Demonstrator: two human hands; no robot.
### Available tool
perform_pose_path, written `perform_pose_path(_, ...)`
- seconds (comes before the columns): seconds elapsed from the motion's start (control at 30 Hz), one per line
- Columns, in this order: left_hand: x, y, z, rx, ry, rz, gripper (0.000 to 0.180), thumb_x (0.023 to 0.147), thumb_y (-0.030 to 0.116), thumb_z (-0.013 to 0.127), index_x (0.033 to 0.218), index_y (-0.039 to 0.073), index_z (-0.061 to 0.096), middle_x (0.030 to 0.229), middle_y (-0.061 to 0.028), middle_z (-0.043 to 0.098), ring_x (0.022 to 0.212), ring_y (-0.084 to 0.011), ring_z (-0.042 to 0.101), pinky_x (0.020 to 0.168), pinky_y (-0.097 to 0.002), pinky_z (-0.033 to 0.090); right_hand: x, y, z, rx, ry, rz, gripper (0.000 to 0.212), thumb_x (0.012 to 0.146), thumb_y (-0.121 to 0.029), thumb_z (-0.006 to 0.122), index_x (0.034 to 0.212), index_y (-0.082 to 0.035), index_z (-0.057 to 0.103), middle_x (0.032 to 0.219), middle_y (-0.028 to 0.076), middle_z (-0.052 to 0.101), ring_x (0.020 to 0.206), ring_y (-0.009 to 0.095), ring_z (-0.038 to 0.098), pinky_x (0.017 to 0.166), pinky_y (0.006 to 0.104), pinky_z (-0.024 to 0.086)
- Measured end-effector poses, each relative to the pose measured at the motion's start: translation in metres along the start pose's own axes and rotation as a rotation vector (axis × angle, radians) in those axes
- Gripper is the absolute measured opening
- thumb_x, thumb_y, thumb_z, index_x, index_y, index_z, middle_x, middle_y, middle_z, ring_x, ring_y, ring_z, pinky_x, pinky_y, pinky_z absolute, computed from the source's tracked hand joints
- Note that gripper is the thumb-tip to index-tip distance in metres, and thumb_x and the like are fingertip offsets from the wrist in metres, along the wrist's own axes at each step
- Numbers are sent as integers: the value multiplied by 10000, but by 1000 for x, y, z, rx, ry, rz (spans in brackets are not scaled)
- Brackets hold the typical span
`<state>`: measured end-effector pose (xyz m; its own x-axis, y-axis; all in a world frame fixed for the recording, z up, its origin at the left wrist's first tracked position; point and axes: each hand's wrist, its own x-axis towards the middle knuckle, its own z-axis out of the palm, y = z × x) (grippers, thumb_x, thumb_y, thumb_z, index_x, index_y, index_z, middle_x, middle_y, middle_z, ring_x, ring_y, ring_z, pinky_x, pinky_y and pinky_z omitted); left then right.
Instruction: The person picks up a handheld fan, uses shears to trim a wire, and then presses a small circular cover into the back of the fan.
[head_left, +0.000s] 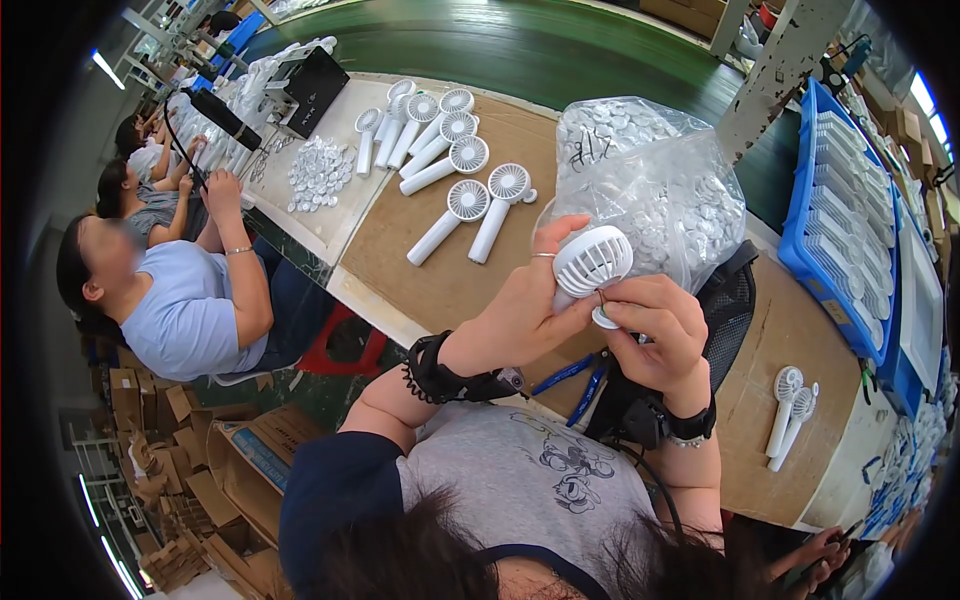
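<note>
Near the bag (655,215), left hand (512,325) holds one fan (594,262); right hand (662,335) pinches a disc (603,319), apparently not yet fitted.

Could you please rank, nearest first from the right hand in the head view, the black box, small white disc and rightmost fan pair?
1. Small white disc: in the right hand.
2. Rightmost fan pair: tabletop, right.
3. Black box: upper left.

- Noted beneath left hand (520,315) and right hand (658,332): bench (325,228) with brown board (392,222).
- Recorded beyond left hand: white handheld fans (469,155); farther left, small white discs (320,173), black box (318,92).
- Found just beyond right hand: clear filled bag (650,175).
- Logged right of right hand: fan pair (781,415).
- Found nearer than both: blue-handled tool (587,394).
</note>
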<state>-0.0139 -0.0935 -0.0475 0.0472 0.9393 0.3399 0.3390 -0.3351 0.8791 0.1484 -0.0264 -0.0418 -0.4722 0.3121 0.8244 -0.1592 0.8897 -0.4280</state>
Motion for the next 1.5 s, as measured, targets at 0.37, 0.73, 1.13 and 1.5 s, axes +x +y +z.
perform_pose_path(0.37,0,0,-4,-64,-37,22,599,815,82,555,1278,-45,197,1296,-171,309,1085,-291,484,886,-337,385,0,0,2,30,28,4,320,555,45,681,851,-28,581,837,103,606,676,227,602,565,298,492)
perform_pose_path(0.73,2,1,-5,-3,-52,87,567,815,78,556,1262,-44,229,1289,-169,320,1065,-284,502,867,-341,399,1,-1,1,45,49,25,304,562,51,680,843,-22,590,845,109,616,690,228,608,569,291,494)
perform_pose_path(1.13,-1,10,-4,-291,-131,-119,689,787,-22,517,1348,50,123,1229,-86,348,1143,-150,361,957,-303,307,2,-1,0,47,26,37,286,574,35,686,840,-26,602,835,102,625,652,214,608,551,278,486)
perform_pose_path(1.5,1,10,-2,-200,-120,-55,758,747,32,568,1337,32,92,1144,-117,438,1033,-175,485,872,-289,384,0,-2,1,15,26,32,301,561,19,699,843,-26,603,869,109,637,624,207,603,521,269,475)
